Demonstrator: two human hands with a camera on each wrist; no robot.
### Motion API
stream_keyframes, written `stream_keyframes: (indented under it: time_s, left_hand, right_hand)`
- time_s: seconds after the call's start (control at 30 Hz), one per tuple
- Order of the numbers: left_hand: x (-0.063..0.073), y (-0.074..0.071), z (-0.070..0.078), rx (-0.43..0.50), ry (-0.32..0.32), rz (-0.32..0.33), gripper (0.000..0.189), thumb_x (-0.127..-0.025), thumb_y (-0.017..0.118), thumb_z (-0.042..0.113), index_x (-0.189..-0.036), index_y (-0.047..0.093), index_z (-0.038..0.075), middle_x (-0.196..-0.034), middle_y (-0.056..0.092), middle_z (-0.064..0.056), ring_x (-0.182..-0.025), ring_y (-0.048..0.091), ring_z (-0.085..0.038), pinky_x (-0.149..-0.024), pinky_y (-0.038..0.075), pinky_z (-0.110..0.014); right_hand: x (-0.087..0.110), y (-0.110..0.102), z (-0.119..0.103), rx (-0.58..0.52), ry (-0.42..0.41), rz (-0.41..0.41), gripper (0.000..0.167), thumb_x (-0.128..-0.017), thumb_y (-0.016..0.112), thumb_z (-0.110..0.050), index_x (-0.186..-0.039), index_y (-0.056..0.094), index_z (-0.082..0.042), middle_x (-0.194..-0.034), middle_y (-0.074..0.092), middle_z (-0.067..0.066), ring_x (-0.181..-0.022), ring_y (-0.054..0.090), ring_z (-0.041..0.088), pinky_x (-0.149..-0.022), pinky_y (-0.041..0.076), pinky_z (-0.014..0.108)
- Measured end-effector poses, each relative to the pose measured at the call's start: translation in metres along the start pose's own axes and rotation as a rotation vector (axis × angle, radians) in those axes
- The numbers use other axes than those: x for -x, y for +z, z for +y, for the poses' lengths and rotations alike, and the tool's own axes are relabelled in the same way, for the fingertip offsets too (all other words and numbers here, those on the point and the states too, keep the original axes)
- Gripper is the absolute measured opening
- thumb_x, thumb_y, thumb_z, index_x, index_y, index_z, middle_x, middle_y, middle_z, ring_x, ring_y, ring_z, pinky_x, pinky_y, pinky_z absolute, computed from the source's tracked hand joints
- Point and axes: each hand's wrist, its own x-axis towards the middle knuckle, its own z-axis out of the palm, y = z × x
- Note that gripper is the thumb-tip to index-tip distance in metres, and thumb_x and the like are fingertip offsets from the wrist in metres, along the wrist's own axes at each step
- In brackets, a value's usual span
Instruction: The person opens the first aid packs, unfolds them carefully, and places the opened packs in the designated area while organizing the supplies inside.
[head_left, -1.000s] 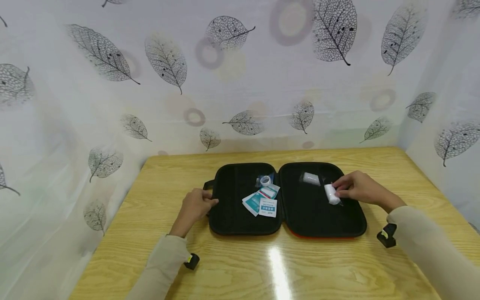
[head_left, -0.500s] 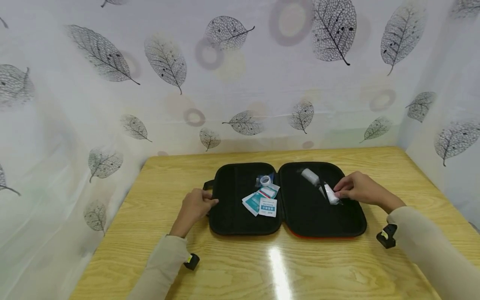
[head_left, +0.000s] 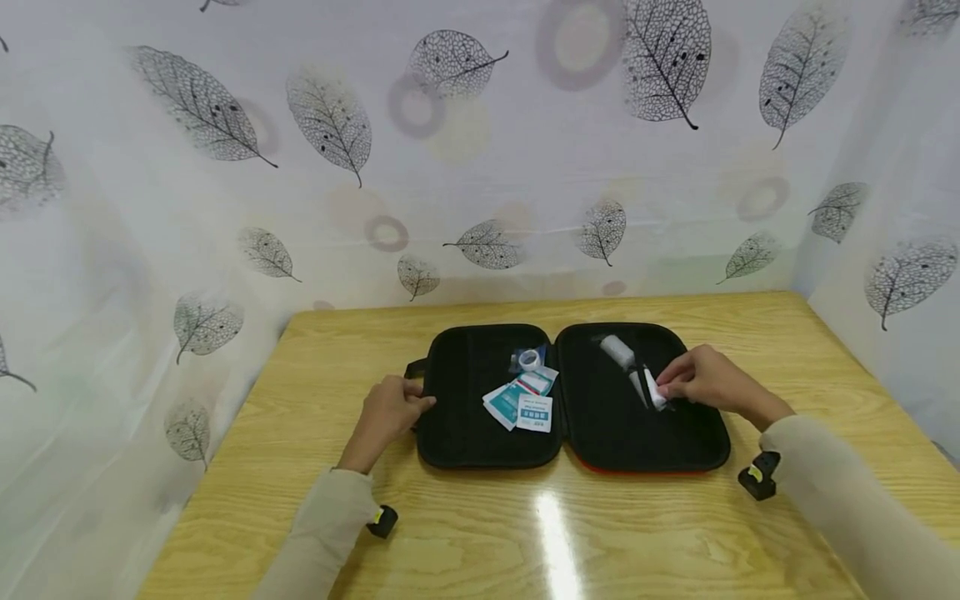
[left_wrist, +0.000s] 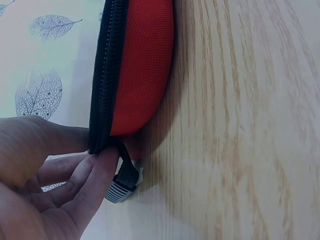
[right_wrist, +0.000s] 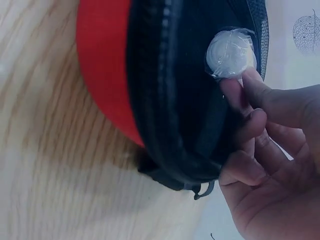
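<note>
A black-lined first-aid case (head_left: 442, 433) with a red shell lies unfolded on the table. My left hand (head_left: 386, 417) pinches its left edge; in the left wrist view, the thumb and fingers (left_wrist: 75, 187) grip the zipper rim beside a strap. Inside the right half, my right hand (head_left: 705, 383) pinches a white bandage roll (head_left: 652, 390) in clear wrapping, seen end-on in the right wrist view (right_wrist: 230, 52). A black elastic strap (head_left: 639, 375) runs by this roll, which is partly hidden by fingers. Another wrapped bandage roll (head_left: 618, 351) lies tilted at the strap's other side.
The case's left half holds a roll of white tape (head_left: 529, 360) and several teal and white packets (head_left: 534, 413). A carrying handle (head_left: 415, 369) sticks out at the left edge. Behind the wooden table (head_left: 465, 533) hangs a leaf-patterned curtain (head_left: 517, 167).
My right hand has moved a little left, shifting the bandage roll toward the strap. The other roll has tilted from nearly level to slanted. My left hand has stayed on the case edge.
</note>
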Motion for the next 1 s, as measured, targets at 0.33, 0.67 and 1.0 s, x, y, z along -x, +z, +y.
stream_keyframes:
  time_s: [0.33,0.67,1.0]
  left_hand:
    - [0.0,0.0,0.001,0.007,-0.013,-0.01,0.032,-0.093,0.076,0.019,-0.114,0.074,-0.005,-0.093,0.076,-0.011,-0.07,0.067,-0.015,-0.062,0.054,-0.032]
    - [0.003,-0.002,0.002,0.015,0.007,-0.002,0.027,-0.093,0.075,0.017,-0.111,0.075,-0.004,-0.084,0.074,-0.007,-0.066,0.065,-0.014,-0.059,0.052,-0.03]
    - [0.002,-0.001,0.001,0.031,-0.004,-0.004,0.026,-0.093,0.075,0.017,-0.109,0.076,-0.003,-0.081,0.073,-0.006,-0.065,0.064,-0.015,-0.057,0.05,-0.029]
  right_hand:
    - [-0.003,0.008,-0.003,-0.029,0.022,-0.018,0.018,-0.093,0.064,0.003,-0.106,0.071,0.013,-0.09,0.075,0.011,-0.074,0.064,0.019,-0.057,0.051,0.03]
    - [-0.004,-0.004,-0.005,0.034,-0.003,-0.013,0.017,-0.093,0.071,-0.004,-0.103,0.074,0.009,-0.092,0.074,0.011,-0.071,0.061,0.019,-0.057,0.052,0.029]
    - [-0.026,-0.011,-0.031,0.096,-0.056,0.042,0.019,-0.092,0.073,-0.008,-0.104,0.075,0.007,-0.093,0.075,0.009,-0.08,0.069,0.022,-0.069,0.057,0.04]
